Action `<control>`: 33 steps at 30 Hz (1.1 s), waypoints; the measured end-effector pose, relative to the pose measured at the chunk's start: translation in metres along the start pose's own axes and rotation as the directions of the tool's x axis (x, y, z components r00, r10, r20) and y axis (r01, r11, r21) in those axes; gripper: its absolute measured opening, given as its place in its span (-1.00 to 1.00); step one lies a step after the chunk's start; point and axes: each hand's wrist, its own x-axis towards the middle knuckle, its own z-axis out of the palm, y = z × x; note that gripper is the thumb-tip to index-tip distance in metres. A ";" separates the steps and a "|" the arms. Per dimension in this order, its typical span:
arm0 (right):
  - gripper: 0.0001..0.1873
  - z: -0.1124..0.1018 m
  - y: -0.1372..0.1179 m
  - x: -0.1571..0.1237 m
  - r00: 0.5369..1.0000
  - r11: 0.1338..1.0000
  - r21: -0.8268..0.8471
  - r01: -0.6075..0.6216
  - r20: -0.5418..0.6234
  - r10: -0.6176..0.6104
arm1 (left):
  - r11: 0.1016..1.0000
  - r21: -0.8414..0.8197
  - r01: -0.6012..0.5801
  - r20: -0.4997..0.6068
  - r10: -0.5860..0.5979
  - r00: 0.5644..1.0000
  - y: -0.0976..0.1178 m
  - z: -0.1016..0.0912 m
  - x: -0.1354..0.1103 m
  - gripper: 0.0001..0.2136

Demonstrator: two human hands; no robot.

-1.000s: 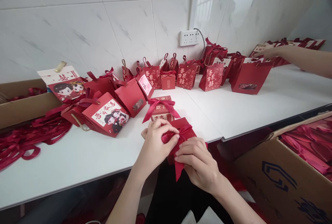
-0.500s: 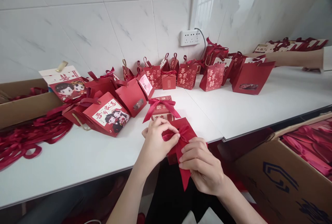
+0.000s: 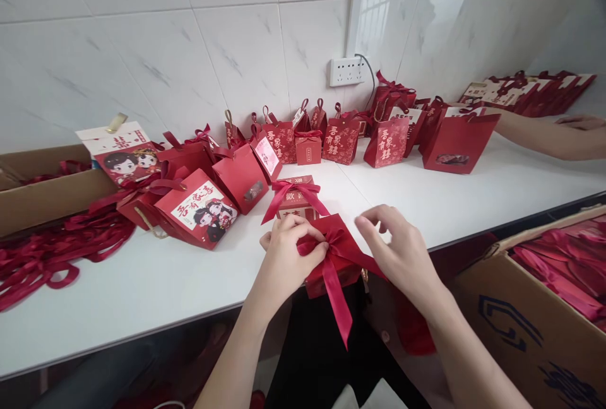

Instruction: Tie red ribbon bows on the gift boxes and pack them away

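A small red gift box (image 3: 337, 265) sits at the near edge of the white table (image 3: 142, 283). A red ribbon (image 3: 337, 295) is knotted on its top, with one tail hanging down off the edge. My left hand (image 3: 288, 256) pinches the ribbon's bow loop at the box's left side. My right hand (image 3: 400, 248) is lifted just right of the box, fingers curled and apart, a ribbon strand running under its palm; I cannot see whether it grips it. Behind stands another ribboned red box (image 3: 296, 199).
Many red gift bags (image 3: 199, 210) and boxes line the tiled wall. Loose red ribbons (image 3: 42, 251) and a cardboard box (image 3: 42, 188) lie at the left. A carton of ribbons (image 3: 544, 308) stands at the right. Another person's arm (image 3: 549, 137) rests on the table's far right.
My right hand has let go of the hanging ribbon tail and risen up and to the right. The other person's arm has drawn back toward the right.
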 end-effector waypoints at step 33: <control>-0.70 0.035 0.006 -0.009 0.834 0.397 0.788 -0.471 0.251 0.492 | 0.847 -0.470 0.249 -0.106 -0.334 0.937 -0.011 0.016 -0.024 -0.74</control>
